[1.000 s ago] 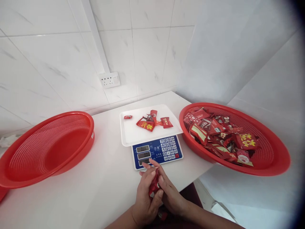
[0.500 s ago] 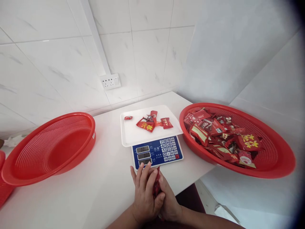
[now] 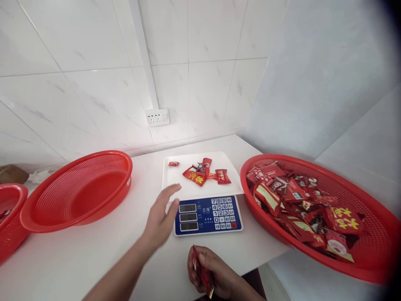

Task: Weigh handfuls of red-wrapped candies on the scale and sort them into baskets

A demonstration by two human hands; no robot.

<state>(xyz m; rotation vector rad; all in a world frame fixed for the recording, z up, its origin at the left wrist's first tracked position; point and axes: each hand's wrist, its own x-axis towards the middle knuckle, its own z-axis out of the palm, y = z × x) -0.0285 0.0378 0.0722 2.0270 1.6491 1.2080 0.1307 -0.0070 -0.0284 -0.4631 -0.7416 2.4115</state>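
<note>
My left hand (image 3: 161, 219) reaches over the table at the left of the scale, fingers apart and holding nothing, its fingertips near the front edge of the white weighing tray (image 3: 175, 184). My right hand (image 3: 216, 271) is closed around red snack packets (image 3: 203, 274) below the scale; fingers hide part of them. Several red wrapped snacks (image 3: 194, 177) lie in a loose group on the tray, and one small red piece (image 3: 173, 164) sits apart at its left. The blue scale panel (image 3: 206, 219) shows its displays and number keys.
At the right, a large red basket (image 3: 260, 209) holds many red snack packets. A red perforated basket (image 3: 78, 188) stands at the left, with part of another red basket (image 3: 12, 225) beside it. Behind the table is a tiled wall with a power socket (image 3: 157, 117).
My left hand has parted from my right and moved up and left toward the tray. The right hand keeps the packets and has moved slightly lower. The view has shifted.
</note>
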